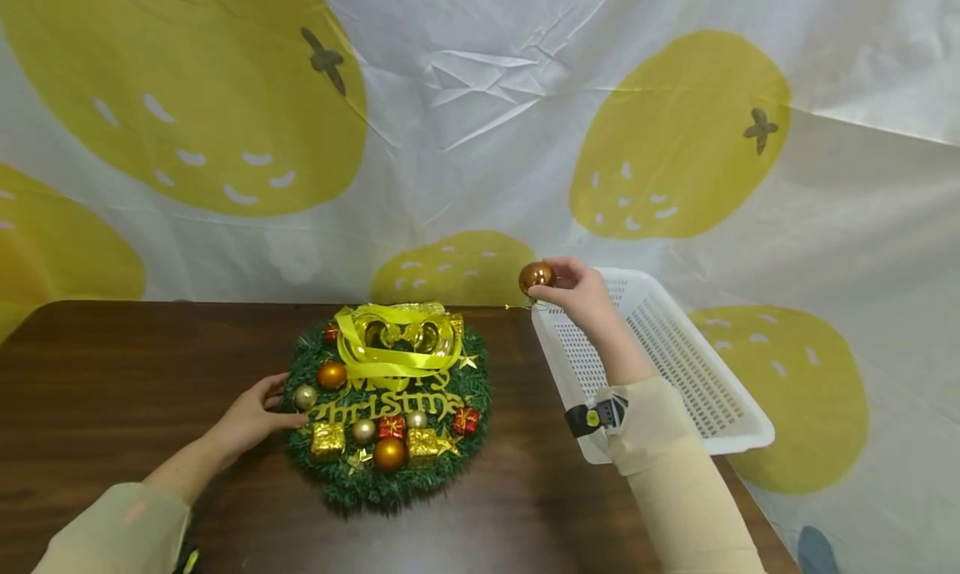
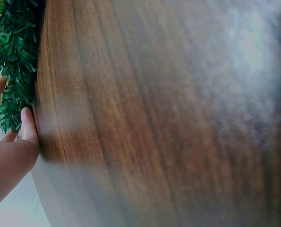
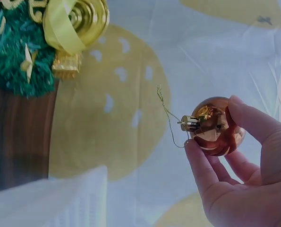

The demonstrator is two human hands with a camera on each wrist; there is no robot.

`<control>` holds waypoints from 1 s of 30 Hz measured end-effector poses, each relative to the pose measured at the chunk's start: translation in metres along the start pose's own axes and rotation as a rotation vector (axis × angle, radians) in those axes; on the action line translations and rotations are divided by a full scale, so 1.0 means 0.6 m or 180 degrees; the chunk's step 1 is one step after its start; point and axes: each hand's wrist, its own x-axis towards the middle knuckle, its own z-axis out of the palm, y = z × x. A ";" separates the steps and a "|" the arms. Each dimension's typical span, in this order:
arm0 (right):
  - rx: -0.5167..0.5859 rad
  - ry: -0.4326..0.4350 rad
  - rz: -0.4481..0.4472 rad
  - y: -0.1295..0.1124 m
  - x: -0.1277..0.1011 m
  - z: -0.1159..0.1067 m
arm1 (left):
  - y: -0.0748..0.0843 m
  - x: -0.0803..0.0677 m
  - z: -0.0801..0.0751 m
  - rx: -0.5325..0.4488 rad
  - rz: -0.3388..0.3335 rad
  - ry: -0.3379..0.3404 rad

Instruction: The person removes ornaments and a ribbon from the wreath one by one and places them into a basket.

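A green Christmas wreath [image 1: 375,495] lies on the table, dressed with gold and red gift boxes, bauble balls, stars, yellow ribbon and gold lettering. My left hand [image 1: 251,424] grips its left rim, thumb over the top and fingers at the outer side; the left wrist view shows fingertips [image 2: 29,124] against the green tinsel. Up at the right, my right hand [image 1: 581,295] pinches a shiny copper-coloured Christmas ball [image 1: 536,281] between thumb and fingers. In the right wrist view the ball's gold cap and loose thread loop [image 3: 168,113] point away from the palm.
A white perforated plastic basket [image 1: 750,420] stands at the table's right edge, below my right forearm. The brown wooden table [image 1: 150,349] meets a hanging cloth [image 1: 480,182] printed with yellow fruit at the back.
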 end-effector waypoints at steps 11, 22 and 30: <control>-0.0146 0.0122 -0.0080 0.007 0.016 -0.044 | -0.001 0.000 -0.005 0.0034 0.0001 0.0057; 0.0292 0.0128 0.0083 0.067 0.033 -0.082 | -0.005 -0.002 -0.005 0.0053 -0.0011 0.0037; 0.0601 0.0016 0.0572 0.128 0.030 -0.103 | -0.003 0.002 0.000 0.0029 -0.0026 0.0018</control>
